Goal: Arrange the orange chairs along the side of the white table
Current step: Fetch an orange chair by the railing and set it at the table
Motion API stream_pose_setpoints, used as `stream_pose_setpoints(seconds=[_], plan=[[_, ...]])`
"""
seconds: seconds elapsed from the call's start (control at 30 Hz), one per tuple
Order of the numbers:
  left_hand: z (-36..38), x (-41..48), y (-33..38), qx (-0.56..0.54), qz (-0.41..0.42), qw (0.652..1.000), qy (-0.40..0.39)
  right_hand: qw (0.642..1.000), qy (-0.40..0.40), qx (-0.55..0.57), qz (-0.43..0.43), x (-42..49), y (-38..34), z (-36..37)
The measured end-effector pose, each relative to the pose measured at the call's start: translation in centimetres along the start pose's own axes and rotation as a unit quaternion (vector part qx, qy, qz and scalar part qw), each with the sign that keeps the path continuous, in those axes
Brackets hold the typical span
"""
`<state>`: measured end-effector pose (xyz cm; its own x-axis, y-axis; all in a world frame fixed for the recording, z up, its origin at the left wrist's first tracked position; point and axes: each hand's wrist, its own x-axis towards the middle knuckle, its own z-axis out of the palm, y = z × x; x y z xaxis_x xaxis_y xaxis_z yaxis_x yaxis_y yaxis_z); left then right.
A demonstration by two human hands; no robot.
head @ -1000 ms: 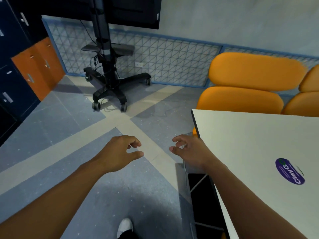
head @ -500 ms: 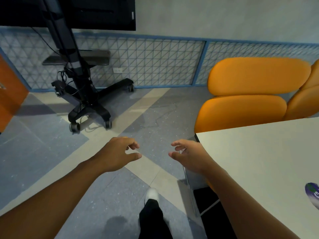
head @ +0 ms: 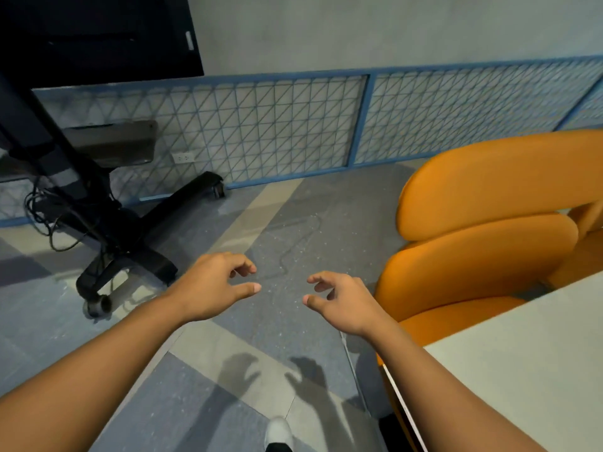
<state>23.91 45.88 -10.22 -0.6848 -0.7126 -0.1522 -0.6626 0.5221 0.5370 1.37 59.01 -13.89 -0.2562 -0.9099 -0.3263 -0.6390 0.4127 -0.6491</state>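
Note:
An orange chair [head: 483,230] with a rounded back and padded seat stands at the right, its seat partly tucked behind the corner of the white table [head: 528,360]. A second orange chair [head: 587,252] peeks in at the right edge. My left hand [head: 212,288] hovers over the floor with fingers curled apart, holding nothing. My right hand [head: 342,301] hangs just left of the nearer chair's seat, fingers spread and empty, not touching it.
A black wheeled screen stand [head: 130,243] with dangling cables sits at the left. A blue mesh panel [head: 261,132] runs along the grey back wall. My white shoe [head: 279,432] shows at the bottom on the grey and beige tiled floor.
I have stepped forward past the table corner. The orange chair and stand now appear larger and closer. Both hands stay empty, held out in the same pose.

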Motion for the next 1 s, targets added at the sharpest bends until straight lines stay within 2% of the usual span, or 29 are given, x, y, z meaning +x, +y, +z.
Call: stream_pose_setpoints(seconds=[0.5, 0.8, 1.0], plan=[[-6.3, 25.7, -3.1, 0.001, 0.09, 0.995, -0.046, 0.992, 0.107, 0.017, 0.066, 18.7, -0.6, -8.2], [-10.6, 43.8, -3.9, -0.017, 0.147, 0.982, -0.115, 0.961, 0.201, 0.067, 0.175, 30.1, -2.0, -13.4], [-11.3, 52.4, -1.9, 0.011, 0.229, 0.962, -0.149, 0.938, 0.252, 0.097, 0.216, 33.6, -2.1, -16.3]])
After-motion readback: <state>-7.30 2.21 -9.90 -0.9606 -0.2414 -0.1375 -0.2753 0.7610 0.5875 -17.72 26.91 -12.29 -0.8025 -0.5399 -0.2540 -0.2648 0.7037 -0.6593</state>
